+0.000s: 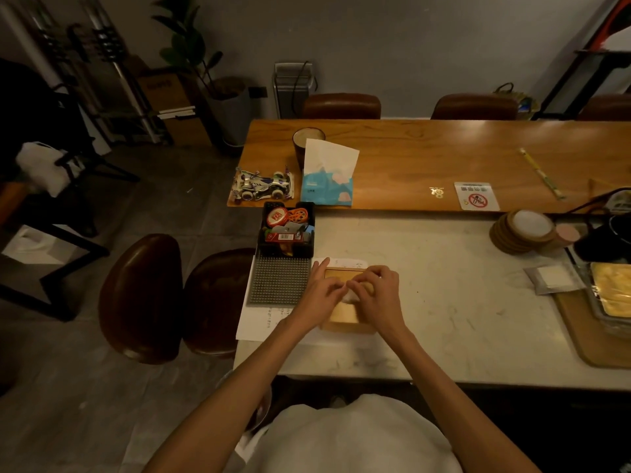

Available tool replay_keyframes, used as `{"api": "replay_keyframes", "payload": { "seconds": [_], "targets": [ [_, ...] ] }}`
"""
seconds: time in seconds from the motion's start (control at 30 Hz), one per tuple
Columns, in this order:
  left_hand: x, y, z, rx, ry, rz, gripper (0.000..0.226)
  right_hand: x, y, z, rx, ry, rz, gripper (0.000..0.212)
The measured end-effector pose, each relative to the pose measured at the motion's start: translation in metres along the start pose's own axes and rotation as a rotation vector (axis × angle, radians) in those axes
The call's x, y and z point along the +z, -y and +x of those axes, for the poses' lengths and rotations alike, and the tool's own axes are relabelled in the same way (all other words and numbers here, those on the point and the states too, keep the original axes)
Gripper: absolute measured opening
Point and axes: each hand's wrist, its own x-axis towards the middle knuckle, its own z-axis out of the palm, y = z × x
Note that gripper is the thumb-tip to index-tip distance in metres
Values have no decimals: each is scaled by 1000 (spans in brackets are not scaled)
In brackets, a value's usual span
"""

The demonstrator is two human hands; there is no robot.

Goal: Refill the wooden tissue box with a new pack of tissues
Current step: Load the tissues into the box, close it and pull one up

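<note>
The wooden tissue box lies on the white counter in front of me, its light wood lid facing up. Both hands rest on top of it. My left hand and my right hand meet over the slot in the lid, fingertips pinched together on a bit of white tissue showing between them. The hands hide most of the slot. A blue tissue pack with a white sheet sticking up stands on the brown wooden table beyond the counter.
Left of the box lie a grey studded mat and a black tray of small items. A toy car and a dark cup sit near the pack. Coasters and a wooden tray stand at right. Brown chairs stand at left.
</note>
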Motion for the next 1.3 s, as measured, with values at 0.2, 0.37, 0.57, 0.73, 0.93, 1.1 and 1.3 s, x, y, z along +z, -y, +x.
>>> {"api": "replay_keyframes", "payload": {
  "seconds": [0.2,0.37,0.57,0.73,0.93,1.1,1.3],
  "targets": [
    [-2,-9,15,-66,-28,-24,26,-3,1,21,161,16,186,15],
    [-2,-5,10,-89,-69,-80,17,-11,-8,21,160,74,194,11],
    [-2,1,5,-51,-78,-132,6,-23,-28,12,57,213,106,11],
    [-6,2,8,-68,-56,-173,4,-18,-27,19,35,178,153,6],
    [-9,8,15,-84,-10,-203,6,-16,-28,22,70,222,169,16],
    [-11,8,17,-76,30,-216,8,-19,-32,23,64,301,136,20],
    [-17,15,13,-56,74,-227,7,-15,-34,29,85,261,150,11]
  ]
}}
